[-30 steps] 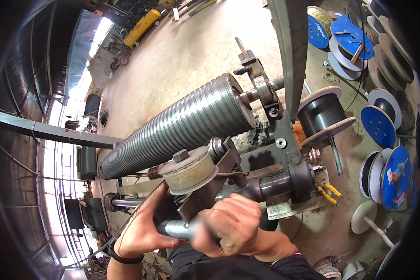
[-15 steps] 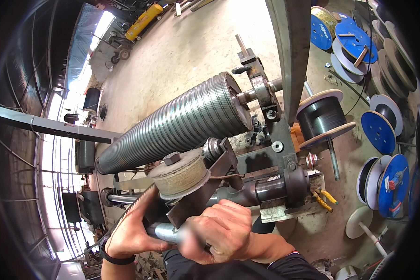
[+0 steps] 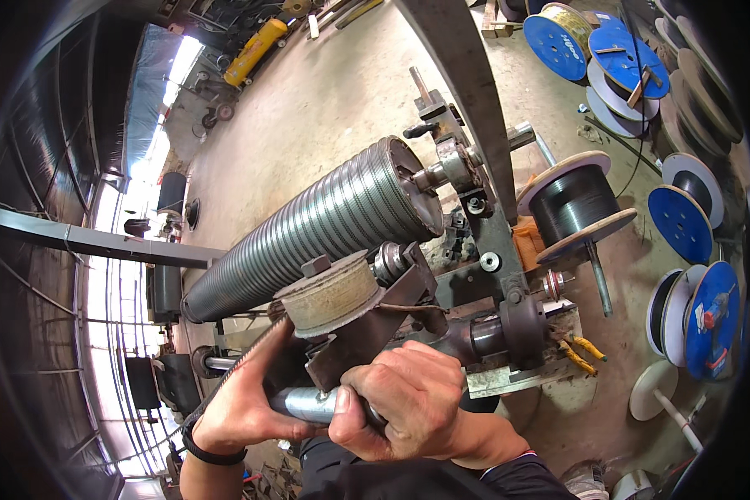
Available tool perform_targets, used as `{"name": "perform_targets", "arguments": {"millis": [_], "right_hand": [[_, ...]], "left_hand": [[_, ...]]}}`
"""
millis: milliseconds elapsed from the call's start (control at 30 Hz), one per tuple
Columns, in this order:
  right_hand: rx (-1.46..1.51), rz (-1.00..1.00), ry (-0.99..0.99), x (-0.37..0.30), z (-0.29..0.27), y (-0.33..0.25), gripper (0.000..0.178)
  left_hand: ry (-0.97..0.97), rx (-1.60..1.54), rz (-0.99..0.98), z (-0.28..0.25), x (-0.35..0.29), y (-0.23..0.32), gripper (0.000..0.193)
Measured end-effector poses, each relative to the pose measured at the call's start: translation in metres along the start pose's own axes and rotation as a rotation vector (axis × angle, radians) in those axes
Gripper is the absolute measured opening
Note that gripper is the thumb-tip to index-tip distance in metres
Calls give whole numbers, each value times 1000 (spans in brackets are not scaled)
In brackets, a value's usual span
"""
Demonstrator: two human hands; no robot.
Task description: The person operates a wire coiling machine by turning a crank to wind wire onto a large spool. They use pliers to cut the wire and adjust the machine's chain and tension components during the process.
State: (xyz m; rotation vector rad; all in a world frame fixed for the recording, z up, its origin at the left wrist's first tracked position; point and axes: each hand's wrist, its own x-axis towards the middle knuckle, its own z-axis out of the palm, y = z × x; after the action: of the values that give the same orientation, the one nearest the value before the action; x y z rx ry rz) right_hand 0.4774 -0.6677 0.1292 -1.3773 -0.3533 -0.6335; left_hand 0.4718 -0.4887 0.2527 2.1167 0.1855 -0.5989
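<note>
My right hand (image 3: 408, 402) is closed round a grey metal bar (image 3: 304, 403) below a bracket, with the thumb along the bar's near side. My left hand (image 3: 242, 398) is at the bar's left end, its thumb and forefinger spread wide; the other fingers are hidden. A thin ridged strand (image 3: 225, 379) runs along that hand's outer edge up to a worn pale wheel (image 3: 329, 296) with a bolt on top. The dark metal bracket (image 3: 362, 331) carries the wheel. Beyond it lies a large drum (image 3: 317, 218) wound with dark, ridged turns.
A steel beam (image 3: 462, 83) crosses above the drum's right end. A spool of dark wire (image 3: 575, 207) stands on a rod at the right. Yellow-handled pliers (image 3: 583, 354) lie by the machine. Blue reels (image 3: 679, 223) and several others line the right side. A yellow tank (image 3: 256, 52) lies far left.
The view has shifted, so the beam and drum end sit further left. My right thumb, blurred before, now shows clearly on the bar. Both hands remain at the bar.
</note>
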Motion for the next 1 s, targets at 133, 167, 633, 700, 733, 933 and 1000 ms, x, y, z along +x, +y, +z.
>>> {"name": "perform_targets", "arguments": {"millis": [133,167,633,700,733,933,1000], "right_hand": [[-20,-6,14,3,-7,0,8],[-23,-7,15,3,-7,1,7],[55,32,102,3,-7,3,8],[46,37,92,4,-9,2,8],[48,37,99,5,-9,2,8],[59,22,130,6,-12,4,9],[45,18,136,7,-13,5,9]], "left_hand": [[19,6,-12,7,3,10,125],[11,21,-4,7,4,11,123],[33,144,136,15,10,16,98],[-33,159,49,10,10,23,121],[-43,184,26,10,12,26,121],[-43,213,35,14,14,31,119],[-9,194,48,19,15,33,112]]}}
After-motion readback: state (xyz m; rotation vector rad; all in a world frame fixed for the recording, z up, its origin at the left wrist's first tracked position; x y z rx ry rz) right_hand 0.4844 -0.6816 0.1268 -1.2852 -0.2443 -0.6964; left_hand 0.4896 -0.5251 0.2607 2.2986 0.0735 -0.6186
